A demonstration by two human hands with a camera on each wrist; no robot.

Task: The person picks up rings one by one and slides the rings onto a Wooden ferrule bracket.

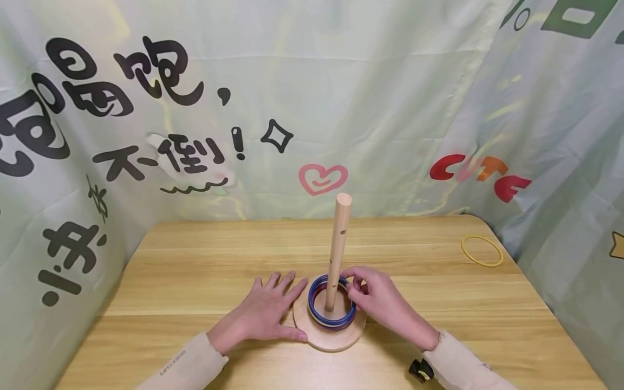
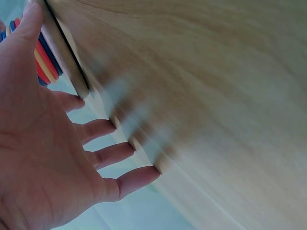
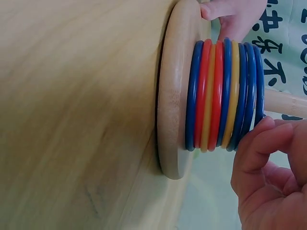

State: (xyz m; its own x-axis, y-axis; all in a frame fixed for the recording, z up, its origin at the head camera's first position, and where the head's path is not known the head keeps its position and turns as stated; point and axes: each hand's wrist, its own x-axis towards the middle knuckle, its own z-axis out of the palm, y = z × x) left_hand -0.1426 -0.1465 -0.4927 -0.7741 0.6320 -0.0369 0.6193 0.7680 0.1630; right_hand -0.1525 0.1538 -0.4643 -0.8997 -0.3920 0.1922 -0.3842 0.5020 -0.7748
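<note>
A round wooden base (image 1: 336, 342) with an upright wooden post (image 1: 339, 233) stands on the table. Blue, red and yellow rings are stacked around the post, low down; a red ring (image 3: 218, 96) shows midway in the right wrist view. My right hand (image 1: 377, 295) pinches the topmost blue ring (image 3: 259, 86) at its right side, and that ring sits slightly tilted on the stack. With fingers spread, my left hand (image 1: 265, 311) lies at the base's left side, its thumb and index finger touching the rim. The other left fingertips rest on the table.
A single yellow ring (image 1: 487, 265) lies at the table's right back. Printed cloth (image 1: 390, 108) hangs behind and on both sides of the wooden table (image 1: 219, 249). A small black device (image 1: 421, 370) is at my right wrist.
</note>
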